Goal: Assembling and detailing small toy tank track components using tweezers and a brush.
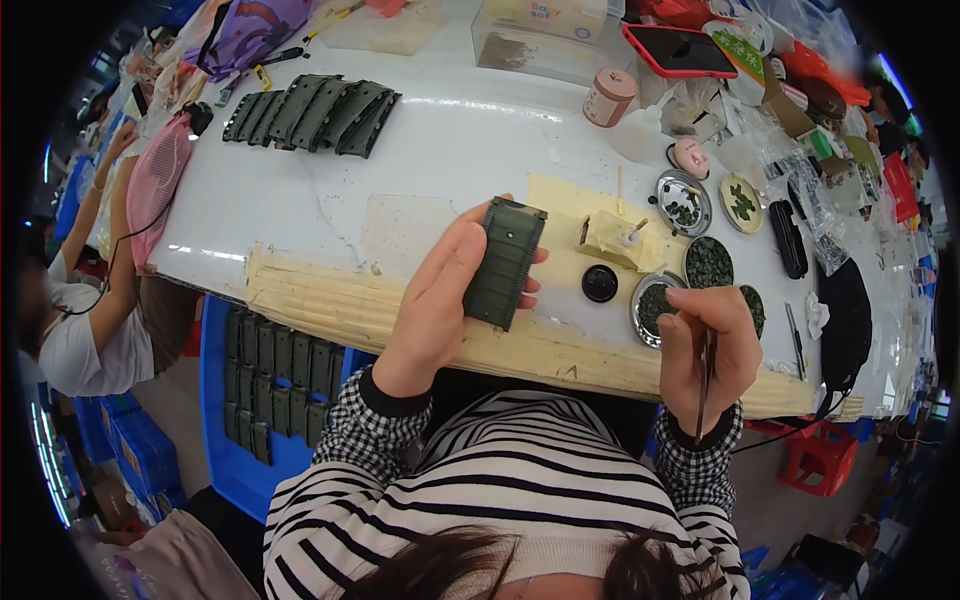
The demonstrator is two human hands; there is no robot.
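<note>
My left hand [422, 315] is closed around a dark green ribbed plastic panel [495, 275], held tilted above the table's near edge. It has a small light hole near its top. My right hand [722, 345] pinches slim metal tweezers [707, 385]; their tips are hidden by the fingers. That hand is over the edge of a round metal dish [638, 322] holding small dark green pieces. Just behind it sits another round dish of green pieces [709, 262]. A black round cap [600, 283] lies between my hands, near a yellowish taped block [622, 240] with a small upright nozzle.
Several similar panels [312, 112] lie in a row at the far left. More panels fill a blue crate [217, 400] below the table. A pink jar [610, 97], a red-cased phone [680, 50] and a black mask [845, 325] are on the right. Another person [95, 330] sits at left.
</note>
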